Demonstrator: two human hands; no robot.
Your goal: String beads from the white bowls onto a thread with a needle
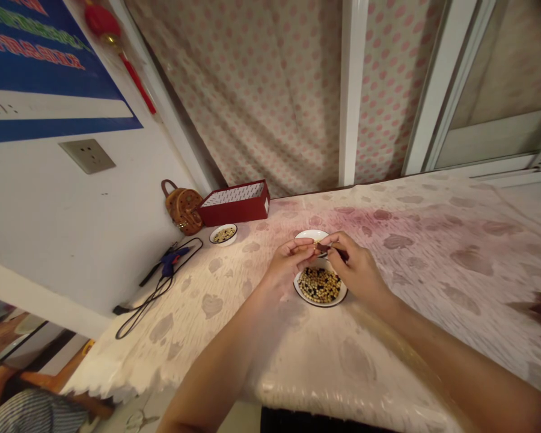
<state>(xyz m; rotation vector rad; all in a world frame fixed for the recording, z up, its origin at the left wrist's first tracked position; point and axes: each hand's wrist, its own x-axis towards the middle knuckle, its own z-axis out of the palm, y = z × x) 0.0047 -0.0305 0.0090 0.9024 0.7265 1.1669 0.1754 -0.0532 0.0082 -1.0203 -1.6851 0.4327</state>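
Note:
My left hand (293,258) is closed in a pinch above the bowls, its fingertips meeting those of my right hand. What it grips is too small to make out. My right hand (354,258) is closed around a small dark brown piece (341,252), whose kind I cannot tell. Just below both hands, a white dark-rimmed bowl (296,290) holds many small yellow and black bead- or bean-like balls (320,285). Behind the fingers stands a second white bowl (310,234), partly hidden by them, with some pale bits inside.
A smaller bowl (225,241) of similar bits stands at left, near a dark red box (238,210) and a brown mini backpack (183,210). A blue glue gun (174,260) with a looped black cord lies by the wall. A patterned cloth (211,349) covers the table.

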